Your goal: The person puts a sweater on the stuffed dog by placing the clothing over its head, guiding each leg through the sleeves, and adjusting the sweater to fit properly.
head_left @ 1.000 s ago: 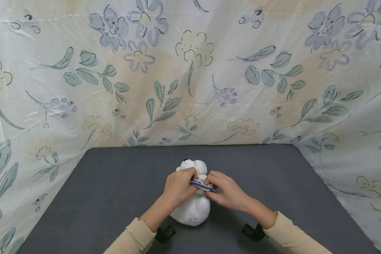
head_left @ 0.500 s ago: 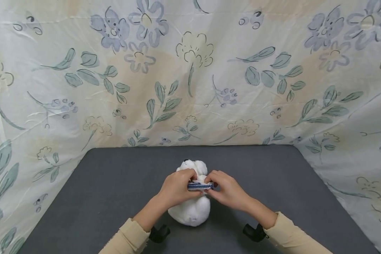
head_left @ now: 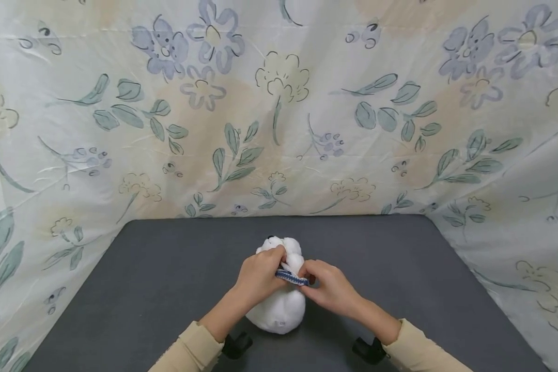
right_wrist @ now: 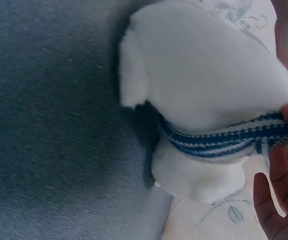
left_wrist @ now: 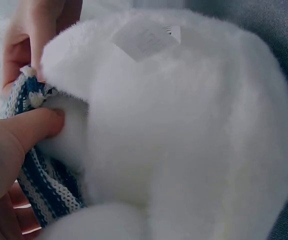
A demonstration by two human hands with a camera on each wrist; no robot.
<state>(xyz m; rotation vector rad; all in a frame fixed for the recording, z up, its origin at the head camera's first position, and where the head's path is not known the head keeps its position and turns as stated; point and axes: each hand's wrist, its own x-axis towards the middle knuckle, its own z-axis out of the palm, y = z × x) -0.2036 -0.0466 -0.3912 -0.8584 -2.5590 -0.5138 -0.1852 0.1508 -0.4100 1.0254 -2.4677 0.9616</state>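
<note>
A white plush toy (head_left: pixel 276 314) is on a dark grey table (head_left: pixel 176 289), directly between and partly beneath a person's 2 hands, its rounded lower body nearest the person and its head farther away. A blue-and-white striped knitted scarf (head_left: pixel 292 278) runs round its neck, where both hands meet it.

The left hand (head_left: pixel 259 276) is curled round the scarf at the toy's left side, its thumb pressing white plush beside the band and its other fingers on the far side. The right hand (head_left: pixel 331 288) pinches the scarf's other side between thumb and forefinger; its remaining fingers are loosely bent, apart from the band. Both forearms reach inward at a slant, in 2 beige sleeves (head_left: pixel 199 342), each wrist with a black strap (head_left: pixel 237 345).

A white label (left_wrist: pixel 143 40) juts from the toy's lower body; its faint print and dark bars are too blurred to read.
</note>
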